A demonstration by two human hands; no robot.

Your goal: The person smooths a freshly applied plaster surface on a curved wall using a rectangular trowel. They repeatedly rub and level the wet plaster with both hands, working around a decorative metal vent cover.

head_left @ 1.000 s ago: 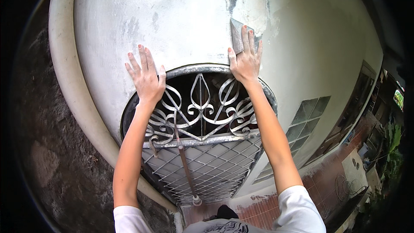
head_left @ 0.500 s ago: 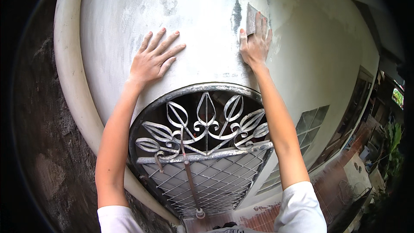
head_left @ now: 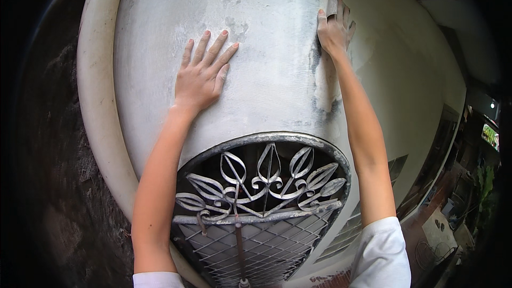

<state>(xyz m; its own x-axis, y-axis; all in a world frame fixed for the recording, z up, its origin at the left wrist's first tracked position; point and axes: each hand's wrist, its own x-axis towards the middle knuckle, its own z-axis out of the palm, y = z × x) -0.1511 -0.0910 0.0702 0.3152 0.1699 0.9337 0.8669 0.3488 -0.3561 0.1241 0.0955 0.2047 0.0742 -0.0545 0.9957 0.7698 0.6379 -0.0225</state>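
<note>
My left hand [head_left: 205, 72] lies flat on the white plastered wall [head_left: 266, 48] with fingers spread, holding nothing. Higher up on the right, my right hand [head_left: 336, 34] presses a grey abrasive-looking sheet [head_left: 332, 2] to the wall, partly covered by my fingers. Dark streaks and patchy white coating show on the plaster beside and below that hand. Both hands are dusted with pale powder. Below them sits an arched metal grille [head_left: 269, 181] with leaf scrollwork over a diamond lattice.
A cream curved pipe or moulding [head_left: 96, 74] runs down the left beside a rough dark wall [head_left: 58, 138]. At right are a small paned window [head_left: 397, 168], a dark doorway [head_left: 437, 144], a cluttered tiled yard [head_left: 437, 232] and green plants [head_left: 485, 181].
My right hand has moved up and rightward with the sheet. My left hand has moved up and right along the wall. The view has shifted, so the grille appears lower.
</note>
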